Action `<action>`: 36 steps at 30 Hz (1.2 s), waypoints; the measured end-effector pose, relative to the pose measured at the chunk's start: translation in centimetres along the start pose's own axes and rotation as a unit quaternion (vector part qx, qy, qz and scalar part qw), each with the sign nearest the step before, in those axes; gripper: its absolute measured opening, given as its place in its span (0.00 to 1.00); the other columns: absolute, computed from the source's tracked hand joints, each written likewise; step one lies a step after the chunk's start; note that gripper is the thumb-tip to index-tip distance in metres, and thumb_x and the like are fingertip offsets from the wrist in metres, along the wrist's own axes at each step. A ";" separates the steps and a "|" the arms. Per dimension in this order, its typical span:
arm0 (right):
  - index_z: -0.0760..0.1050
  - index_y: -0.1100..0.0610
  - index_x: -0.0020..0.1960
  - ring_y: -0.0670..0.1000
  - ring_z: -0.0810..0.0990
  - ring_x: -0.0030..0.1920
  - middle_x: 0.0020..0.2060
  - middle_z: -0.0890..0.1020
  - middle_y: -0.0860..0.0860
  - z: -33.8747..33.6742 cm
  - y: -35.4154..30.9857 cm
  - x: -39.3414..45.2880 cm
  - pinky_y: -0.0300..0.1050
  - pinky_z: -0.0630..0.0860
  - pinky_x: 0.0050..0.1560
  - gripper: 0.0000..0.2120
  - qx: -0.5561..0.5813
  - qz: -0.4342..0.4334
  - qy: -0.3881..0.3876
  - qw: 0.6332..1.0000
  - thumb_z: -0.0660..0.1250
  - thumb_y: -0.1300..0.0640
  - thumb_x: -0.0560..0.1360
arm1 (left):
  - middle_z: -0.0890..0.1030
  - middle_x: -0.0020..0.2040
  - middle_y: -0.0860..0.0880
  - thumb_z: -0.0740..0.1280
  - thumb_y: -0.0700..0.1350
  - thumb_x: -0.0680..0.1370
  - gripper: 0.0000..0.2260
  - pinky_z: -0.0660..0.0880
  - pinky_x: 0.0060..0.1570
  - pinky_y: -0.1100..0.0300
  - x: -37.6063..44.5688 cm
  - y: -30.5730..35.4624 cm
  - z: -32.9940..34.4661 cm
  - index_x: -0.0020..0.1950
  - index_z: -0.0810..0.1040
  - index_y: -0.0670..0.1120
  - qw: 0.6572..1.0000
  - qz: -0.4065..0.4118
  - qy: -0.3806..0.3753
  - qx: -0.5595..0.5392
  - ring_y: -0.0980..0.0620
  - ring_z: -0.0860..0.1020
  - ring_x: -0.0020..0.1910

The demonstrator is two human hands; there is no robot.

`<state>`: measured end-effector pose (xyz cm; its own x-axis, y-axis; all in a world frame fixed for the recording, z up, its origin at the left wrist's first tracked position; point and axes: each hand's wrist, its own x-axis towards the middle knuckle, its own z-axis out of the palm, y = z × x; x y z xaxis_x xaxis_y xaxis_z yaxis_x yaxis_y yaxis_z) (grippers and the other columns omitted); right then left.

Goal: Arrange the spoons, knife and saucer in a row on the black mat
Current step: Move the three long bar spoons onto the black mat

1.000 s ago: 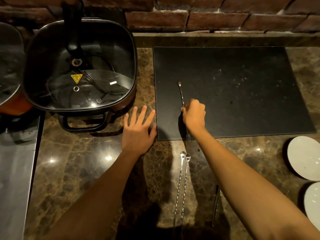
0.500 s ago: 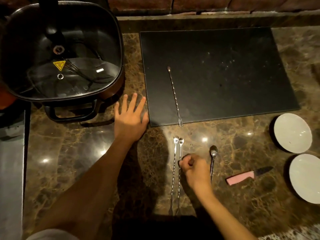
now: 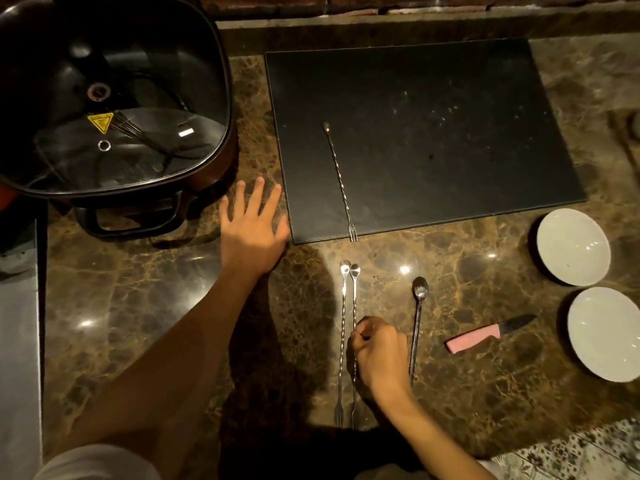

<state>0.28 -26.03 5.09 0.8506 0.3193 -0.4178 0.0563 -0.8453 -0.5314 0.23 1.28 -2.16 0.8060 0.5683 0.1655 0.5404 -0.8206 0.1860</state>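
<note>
Glossy brown marble counter (image 3: 138, 306); matte black mat (image 3: 433, 133) at upper centre, one twisted-stem spoon (image 3: 339, 181) on its left part, fork end over the lower edge. Right hand (image 3: 379, 355) at lower centre, fingers curled, pinching the right one of two paired twisted spoons (image 3: 354, 306). Left hand (image 3: 252, 230) flat, fingers spread, beside the mat's lower-left corner. Plain spoon (image 3: 417, 323), pink-handled knife (image 3: 485, 334), two white saucers (image 3: 573, 247) at lower right, apart.

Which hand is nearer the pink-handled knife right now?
Right. The right hand is just left of the pink-handled knife, pinching a twisted spoon; the left hand rests flat beside the black mat, much farther away.
</note>
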 end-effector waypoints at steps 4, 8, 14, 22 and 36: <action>0.74 0.52 0.34 0.46 0.75 0.34 0.32 0.79 0.47 -0.3 0.3 0.2 0.40 0.72 0.35 0.13 0.056 0.051 -0.034 0.997 0.65 0.67 0.72 | 0.67 0.80 0.44 0.57 0.55 0.84 0.25 0.58 0.76 0.35 0.0 0.0 0.0 0.80 0.67 0.51 1.000 -0.001 -0.004 -0.002 0.38 0.62 0.80; 0.75 0.51 0.35 0.50 0.80 0.36 0.33 0.81 0.49 -1.8 -2.7 2.2 0.51 0.79 0.40 0.13 0.102 0.028 -0.026 0.994 0.67 0.67 0.73 | 0.68 0.80 0.44 0.56 0.56 0.84 0.25 0.58 0.76 0.35 0.0 -0.1 0.2 0.80 0.66 0.51 1.000 0.002 -0.006 0.006 0.38 0.62 0.80; 0.77 0.55 0.36 0.44 0.74 0.33 0.30 0.77 0.46 -4.2 -10.6 11.2 0.35 0.69 0.34 0.09 0.075 -0.065 0.022 0.995 0.64 0.63 0.73 | 0.68 0.80 0.43 0.57 0.56 0.84 0.25 0.60 0.75 0.35 0.0 0.0 0.0 0.80 0.68 0.50 1.000 0.008 0.004 0.016 0.38 0.64 0.79; 0.80 0.59 0.48 0.64 0.79 0.50 0.50 0.79 0.61 -2.4 -16.9 20.6 0.51 0.77 0.48 0.08 -0.007 -0.063 0.036 0.997 0.63 0.59 0.76 | 0.67 0.80 0.44 0.57 0.56 0.83 0.26 0.62 0.74 0.34 0.2 0.2 -0.5 0.80 0.67 0.50 1.000 -0.003 -0.024 0.002 0.38 0.64 0.79; 0.80 0.63 0.51 0.66 0.80 0.50 0.50 0.79 0.62 -0.9 -18.0 22.3 0.54 0.77 0.45 0.07 -0.075 -0.068 0.030 0.994 0.66 0.64 0.75 | 0.62 0.83 0.46 0.52 0.59 0.83 0.27 0.57 0.76 0.34 0.5 -0.1 -0.1 0.81 0.61 0.54 0.996 -0.017 -0.083 -0.008 0.39 0.58 0.82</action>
<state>18.69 -4.03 5.98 0.8590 0.4124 -0.3032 0.2459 -0.8520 -0.4622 0.49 1.66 -1.99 0.8165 0.5773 -0.0031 0.5658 -0.7991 0.2034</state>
